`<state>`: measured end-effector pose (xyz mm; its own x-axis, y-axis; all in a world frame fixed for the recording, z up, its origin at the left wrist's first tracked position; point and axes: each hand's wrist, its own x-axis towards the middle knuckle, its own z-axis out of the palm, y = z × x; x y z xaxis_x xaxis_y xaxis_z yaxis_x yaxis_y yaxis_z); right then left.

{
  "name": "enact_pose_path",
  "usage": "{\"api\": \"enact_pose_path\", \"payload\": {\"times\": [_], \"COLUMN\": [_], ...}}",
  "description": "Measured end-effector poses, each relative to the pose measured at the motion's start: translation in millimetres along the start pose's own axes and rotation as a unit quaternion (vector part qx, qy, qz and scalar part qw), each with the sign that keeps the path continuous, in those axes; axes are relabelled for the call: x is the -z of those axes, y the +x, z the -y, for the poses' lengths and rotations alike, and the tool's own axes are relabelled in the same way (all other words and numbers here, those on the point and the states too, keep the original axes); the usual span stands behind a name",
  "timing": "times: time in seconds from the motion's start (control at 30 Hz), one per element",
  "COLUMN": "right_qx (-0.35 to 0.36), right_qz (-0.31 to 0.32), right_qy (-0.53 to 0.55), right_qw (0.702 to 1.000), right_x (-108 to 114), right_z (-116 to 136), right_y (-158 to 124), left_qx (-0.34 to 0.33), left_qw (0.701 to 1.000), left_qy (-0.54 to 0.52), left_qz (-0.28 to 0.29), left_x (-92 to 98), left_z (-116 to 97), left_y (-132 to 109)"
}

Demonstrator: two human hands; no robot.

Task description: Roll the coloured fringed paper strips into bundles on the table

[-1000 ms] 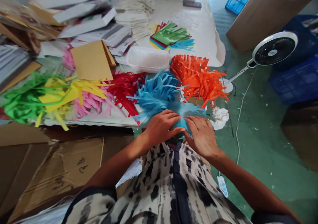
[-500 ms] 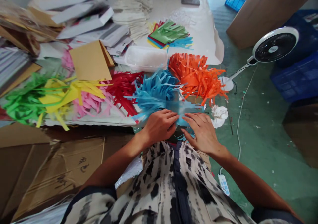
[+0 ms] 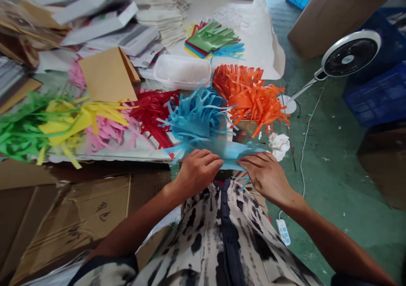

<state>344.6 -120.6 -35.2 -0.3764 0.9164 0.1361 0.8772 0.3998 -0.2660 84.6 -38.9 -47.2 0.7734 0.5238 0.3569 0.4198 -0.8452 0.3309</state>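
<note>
The left hand and right hand hold a thin, light-blue, fringed paper-like sheet between them — fingers of each curled closed on it. The sheet is positioned before the torso, just nearer than a bushy blue bundle of paper-like strips on the white-covered surface.

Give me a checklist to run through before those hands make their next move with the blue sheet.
1. Left hand on the blue sheet: ok.
2. Right hand on the sheet's other side: ok.
3. Sheet's strips all lying straight: cannot tell, blurred and partly covered.
4. Blue pile separate from red pile: not ok, strands overlap.
5. Plastic tray clear of both hands: ok.
</note>
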Motion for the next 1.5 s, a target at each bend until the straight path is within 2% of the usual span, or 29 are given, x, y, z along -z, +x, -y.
{"api": "enact_pose_path", "payload": {"times": [0.1,0.23,0.4,0.57,0.83,1.2,1.3,1.43,1.5], "right_qx": [-0.041,-0.102,-0.192,-0.229,-0.287,-0.278,-0.281,-0.282,-0.279], "right_qz": [0.028,0.023,-0.022,-0.013,0.1,0.114,0.129,0.137,0.133], "right_qy": [0.054,0.087,0.011,-0.055,-0.061,-0.071,-0.071,-0.078,-0.084], "right_qw": [0.997,0.991,0.981,0.972,0.951,0.951,0.948,0.946,0.947], "right_x": [6,6,-8,-13,1,2,4,5,4], "right_z": [5,7,6,6,-3,-9,-10,-9,-9], "right_y": [6,17,24,30,50,58,59,60,61], "left_qx": [0.04,0.141,0.264,0.289,0.265,0.235,0.188,0.062,-0.008], "left_qw": [0.998,0.988,0.961,0.946,0.943,0.947,0.961,0.977,0.982], "left_qy": [-0.038,-0.055,0.027,0.084,0.127,0.165,0.183,0.188,0.166], "left_qz": [0.02,0.033,0.082,0.121,0.156,0.145,0.082,-0.076,-0.092], "left_x": [-0.6,-0.9,-0.5,-2.7,-5.6,-11.2,-10.5,-4.6,-2.7], "left_z": [3,4,3,5,9,15,19,20,16], "left_y": [5,14,30,44,51,49,46,38,34]}}
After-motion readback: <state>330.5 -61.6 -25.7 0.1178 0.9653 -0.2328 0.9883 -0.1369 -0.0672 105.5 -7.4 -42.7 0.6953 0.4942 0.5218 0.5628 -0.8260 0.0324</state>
